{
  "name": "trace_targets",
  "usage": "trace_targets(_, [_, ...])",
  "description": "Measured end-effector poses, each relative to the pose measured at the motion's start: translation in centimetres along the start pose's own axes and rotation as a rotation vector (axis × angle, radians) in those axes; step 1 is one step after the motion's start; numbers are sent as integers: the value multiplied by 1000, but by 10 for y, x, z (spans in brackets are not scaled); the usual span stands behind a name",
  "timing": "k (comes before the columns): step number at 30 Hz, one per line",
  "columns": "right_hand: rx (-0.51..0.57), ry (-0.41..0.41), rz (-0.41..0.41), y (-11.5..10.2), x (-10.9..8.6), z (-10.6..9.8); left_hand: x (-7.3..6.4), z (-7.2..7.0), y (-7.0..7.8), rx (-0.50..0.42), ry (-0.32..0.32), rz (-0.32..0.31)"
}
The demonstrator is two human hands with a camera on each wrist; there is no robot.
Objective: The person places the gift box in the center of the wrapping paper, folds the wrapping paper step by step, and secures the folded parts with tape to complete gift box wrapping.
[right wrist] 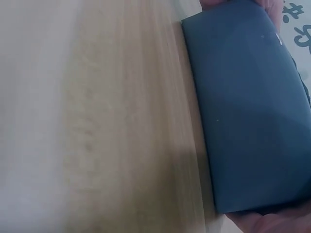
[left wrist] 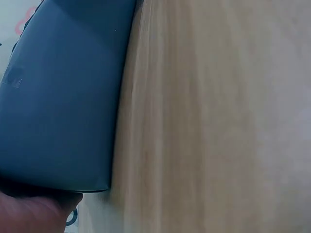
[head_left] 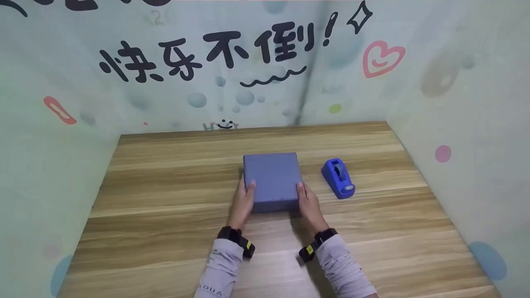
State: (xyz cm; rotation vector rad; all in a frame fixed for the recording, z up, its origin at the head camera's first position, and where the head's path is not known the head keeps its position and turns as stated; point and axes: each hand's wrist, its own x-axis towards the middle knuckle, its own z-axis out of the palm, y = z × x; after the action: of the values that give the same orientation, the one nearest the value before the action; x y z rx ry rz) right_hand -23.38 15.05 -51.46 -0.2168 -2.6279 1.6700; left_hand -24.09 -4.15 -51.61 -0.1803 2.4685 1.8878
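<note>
A square blue-grey box (head_left: pixel 273 176) sits near the middle of the wooden table, between both hands. My left hand (head_left: pixel 243 203) grips its left side, thumb along the top edge and the other fingers hidden behind that side. On the opposite side my right hand (head_left: pixel 309 205) holds the box the same way, thumb at the top right edge. In the left wrist view the box's front face (left wrist: pixel 63 97) stands close over the wood. The right wrist view shows this face (right wrist: pixel 252 111) with a hand at each end.
To the right of the box stands a blue tape dispenser (head_left: pixel 338 178) with a roll in it. The wood-grain table (head_left: pixel 165 186) is bordered at the back and sides by pale printed walls (head_left: pixel 265 99) with dark lettering. Each wrist wears a black camera band.
</note>
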Motion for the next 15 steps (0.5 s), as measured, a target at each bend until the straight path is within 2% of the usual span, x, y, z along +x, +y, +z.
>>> trace_targets(6, [4,-8,16,-1,11,1,14,1,0,1,-5,17])
trace_targets(15, [-37,-32,-2,-1,23,4,23,-2,-1,45,-9,-32])
